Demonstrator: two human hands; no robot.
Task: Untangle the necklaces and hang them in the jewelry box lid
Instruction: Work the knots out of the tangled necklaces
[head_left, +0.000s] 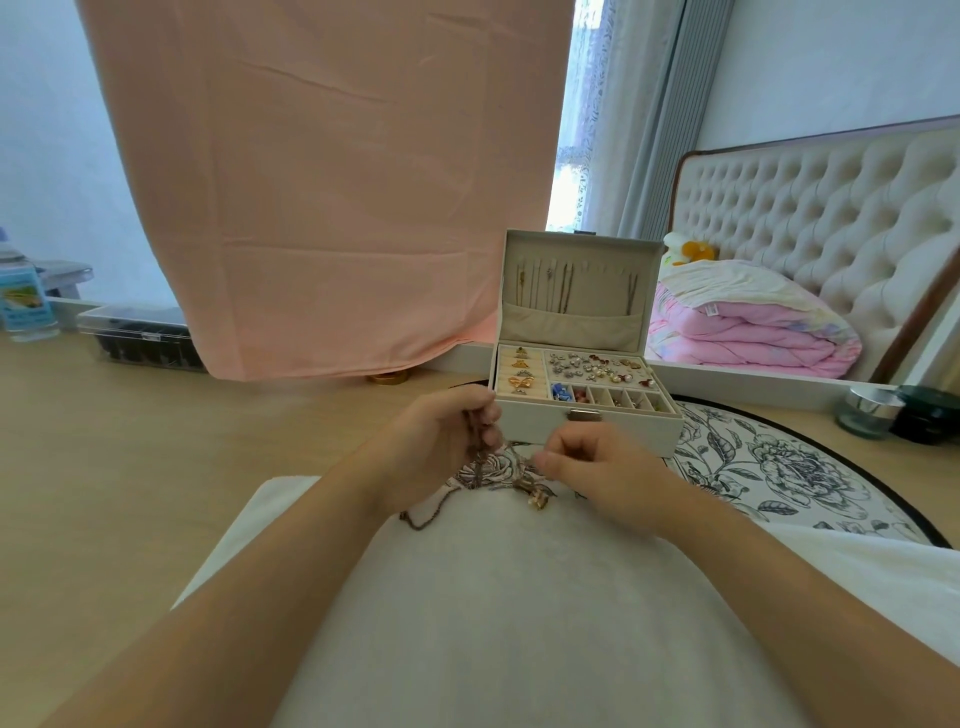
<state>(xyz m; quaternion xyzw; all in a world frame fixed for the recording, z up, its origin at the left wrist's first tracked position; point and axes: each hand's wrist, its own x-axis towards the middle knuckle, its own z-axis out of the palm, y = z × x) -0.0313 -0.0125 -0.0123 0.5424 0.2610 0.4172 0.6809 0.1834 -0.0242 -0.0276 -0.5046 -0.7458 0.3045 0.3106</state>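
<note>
A white jewelry box (618, 434) stands open on the table, its upright lid (574, 283) holding several thin chains hung in a row above a beige pocket. A tangle of brownish necklaces (498, 480) with a gold pendant lies just in front of the box. My left hand (441, 441) grips a strand of the tangle, lifted a little. My right hand (592, 465) pinches another strand close to the knot. Both hands are directly in front of the box's clasp.
The box tray holds brooches, earrings and beads. A round floral mat (769, 467) lies under the box. A pink cloth (322, 182) hangs behind. A clear container (140, 338) and bottle (23, 301) stand far left, jars (872, 413) far right.
</note>
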